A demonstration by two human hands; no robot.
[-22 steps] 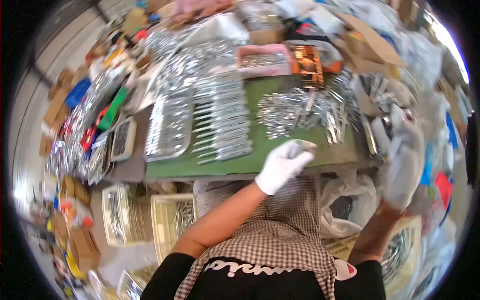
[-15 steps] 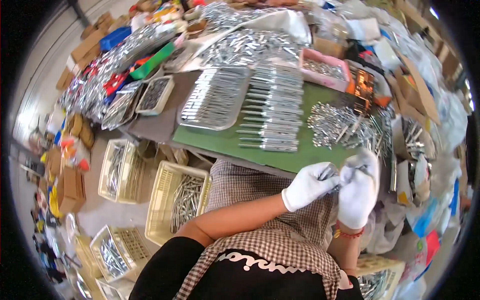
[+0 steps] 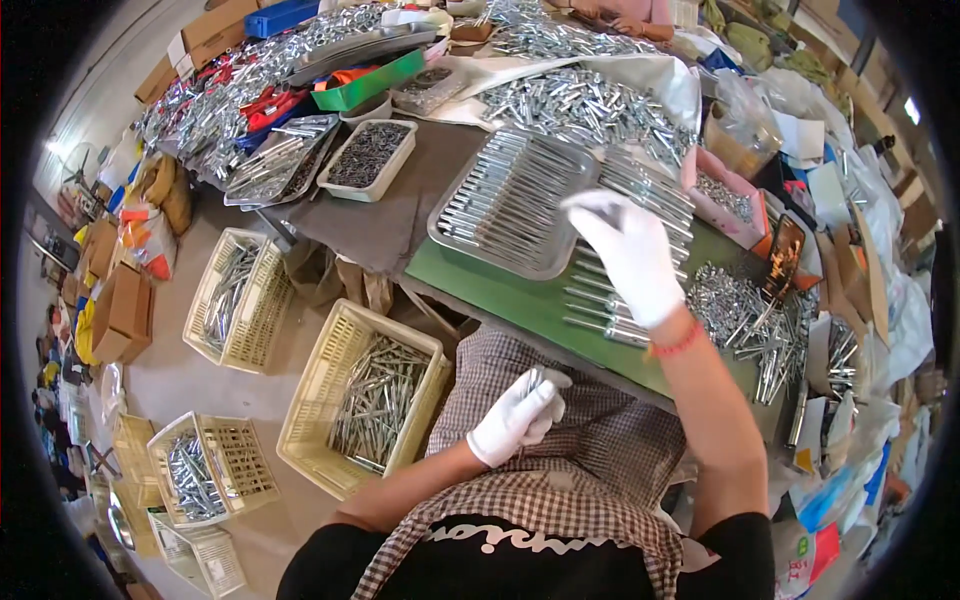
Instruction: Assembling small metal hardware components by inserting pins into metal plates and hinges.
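My left hand (image 3: 518, 418), in a white glove, is closed in front of the checked apron, its fingers curled round something I cannot make out. Over the right rim of a metal tray (image 3: 548, 272) reaches my white-gloved right hand (image 3: 632, 258). Its fingers stretch forward and look apart, with no held thing showing. Slim metal rods (image 3: 510, 200) lie side by side in the tray. Beside it, under and around my right hand, more metal rods (image 3: 600, 310) lie in stacked rows on the green mat (image 3: 450, 268), partly hidden by the hand.
Small metal fittings (image 3: 730, 305) are heaped at the right, near a pink box (image 3: 722, 195) of small parts. A white tub (image 3: 368, 160) of dark pieces and a green tray (image 3: 370, 82) stand left. Cream crates (image 3: 300, 400) of metal parts are on the floor. Another person's arm (image 3: 640, 28) shows at the far edge.
My hands, together at the table's front edge before, have parted. The right went forward and left to the tray; the left drew back to the apron. The view has shifted left.
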